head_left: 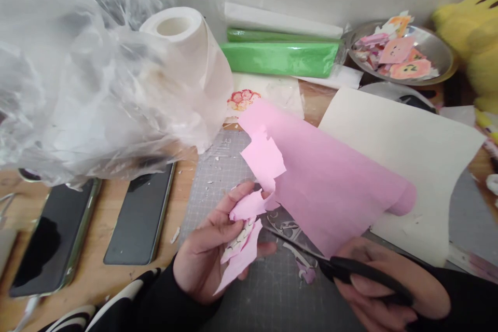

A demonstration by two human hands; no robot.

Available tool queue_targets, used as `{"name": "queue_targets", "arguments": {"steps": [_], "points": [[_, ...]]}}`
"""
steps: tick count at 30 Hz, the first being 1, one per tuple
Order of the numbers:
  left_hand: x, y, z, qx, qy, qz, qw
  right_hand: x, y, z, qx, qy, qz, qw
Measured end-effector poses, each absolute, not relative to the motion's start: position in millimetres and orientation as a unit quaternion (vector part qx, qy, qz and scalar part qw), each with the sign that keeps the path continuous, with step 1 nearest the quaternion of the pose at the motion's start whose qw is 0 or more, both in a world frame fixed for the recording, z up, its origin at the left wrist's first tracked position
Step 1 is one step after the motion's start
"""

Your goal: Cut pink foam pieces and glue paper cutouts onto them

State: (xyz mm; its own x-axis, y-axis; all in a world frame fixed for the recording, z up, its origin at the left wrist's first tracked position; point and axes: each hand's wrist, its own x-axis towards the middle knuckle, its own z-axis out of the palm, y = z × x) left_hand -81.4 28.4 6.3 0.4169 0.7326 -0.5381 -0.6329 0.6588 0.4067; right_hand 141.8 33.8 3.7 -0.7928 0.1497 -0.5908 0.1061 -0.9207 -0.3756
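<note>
My left hand [210, 244] pinches a torn-edged piece of pink paper [249, 205] together with a small white cutout that bears dark curved lines [237, 241]. The pink piece hangs in strips below my thumb and reaches upward past my fingers. My right hand [381, 280] grips black-handled scissors [330, 265], whose blades point left at the pink paper. Whether the blades touch it I cannot tell. Behind both hands lies a large, partly rolled pink sheet [322, 176]. Paper scraps [291, 231] lie on the grey cutting mat [210, 176] between my hands.
At left are two phones [140, 218], a plastic bag [78, 88] and a paper roll [202, 72]. Green packets [280, 58] lie along the wall. At right stand a metal bowl [447, 67] of painted cutouts and a yellow plush [474, 36], near a cream sheet [389, 129].
</note>
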Motion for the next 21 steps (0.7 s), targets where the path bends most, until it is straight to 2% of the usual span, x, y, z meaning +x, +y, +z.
{"name": "queue_targets", "arguments": {"steps": [3,6,10,16,21], "points": [[-79,29,5,0.059,0.351,0.436,0.827,139,36,6,-0.329,-0.206,0.921,-0.044],[-77,30,5,0.054,0.332,0.470,0.817,138,37,7,-0.327,-0.204,0.920,-0.066],[-77,30,7,0.040,0.362,0.481,0.798,136,31,3,-0.377,-0.195,0.905,-0.045],[-77,31,6,0.030,0.383,0.507,0.771,131,15,-12,-0.467,-0.213,0.855,-0.070],[-75,31,8,0.020,0.394,0.511,0.764,129,13,5,-0.548,-0.242,0.801,-0.017]]}}
